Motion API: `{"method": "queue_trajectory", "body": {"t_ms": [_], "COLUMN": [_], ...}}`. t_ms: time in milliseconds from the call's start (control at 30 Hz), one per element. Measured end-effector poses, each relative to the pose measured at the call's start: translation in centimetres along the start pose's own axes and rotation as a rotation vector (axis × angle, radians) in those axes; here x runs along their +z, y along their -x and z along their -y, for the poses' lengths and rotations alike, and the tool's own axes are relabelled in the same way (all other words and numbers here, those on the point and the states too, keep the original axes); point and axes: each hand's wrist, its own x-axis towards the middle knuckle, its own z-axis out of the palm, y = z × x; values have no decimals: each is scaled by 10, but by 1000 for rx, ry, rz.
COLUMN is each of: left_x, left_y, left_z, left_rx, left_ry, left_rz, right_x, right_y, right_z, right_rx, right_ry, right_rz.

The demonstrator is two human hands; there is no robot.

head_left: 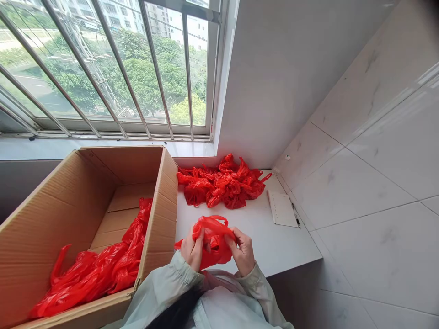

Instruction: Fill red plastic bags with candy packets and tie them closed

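Note:
Between my two hands is a red plastic bag [214, 260], its rim and handles bunched up and an opening facing me. My left hand [192, 249] pinches one side of it, thumb pressed on the plastic. On the other side, my right hand [242, 250] grips the edge between thumb and fingers. A pile of crumpled red plastic bags [226, 185] lies just beyond my hands, against the wall. To the left, more red bags [103, 269] lie in a loose heap inside an open cardboard box [169, 183].
A white table [288, 246] carries the pile, with its front edge at the right. A notebook [283, 209] and a pen [296, 215] lie near the tiled wall [377, 183]. Behind the box is a barred window [137, 73] with a sill [192, 149].

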Motion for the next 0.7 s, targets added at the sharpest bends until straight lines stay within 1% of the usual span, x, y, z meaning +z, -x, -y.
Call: {"method": "queue_trajectory", "body": {"t_ms": [67,100,167,200,300,367,433,500,533,567,667,700], "left_x": [1,1,0,-1,-3,-4,-4,-5,-5,-6,-9,-9], "left_y": [6,8,12,13,13,11,9,8,8,9,13,15], "left_z": [-12,-16,-22,-22,-21,-19,-19,-20,-22,-23,-28,-29], "left_rx": [-1,6,24,30,43,12,-60,-129,-144,-148,-114,-102], "left_ry": [140,231,366,381,262,147,66,39,42,46,56,52], "left_rz": [8,35,107,140,212,206,197,204,213,225,249,269], "right_x": [2,3,4,4,2,-1,-5,-9,-11,-13,-15,-14], "right_y": [0,0,0,0,0,0,0,-1,-2,-4,-12,-15], "right_z": [1,3,8,11,16,18,18,16,15,13,4,2], "right_rx": [40,34,-49,-110,-263,-326,-403,-450,-442,-401,-151,-73], "right_ry": [-18,-6,73,136,401,575,647,574,486,373,-11,-117], "right_rz": [-62,-83,-82,-61,34,93,150,198,208,203,94,78]}}
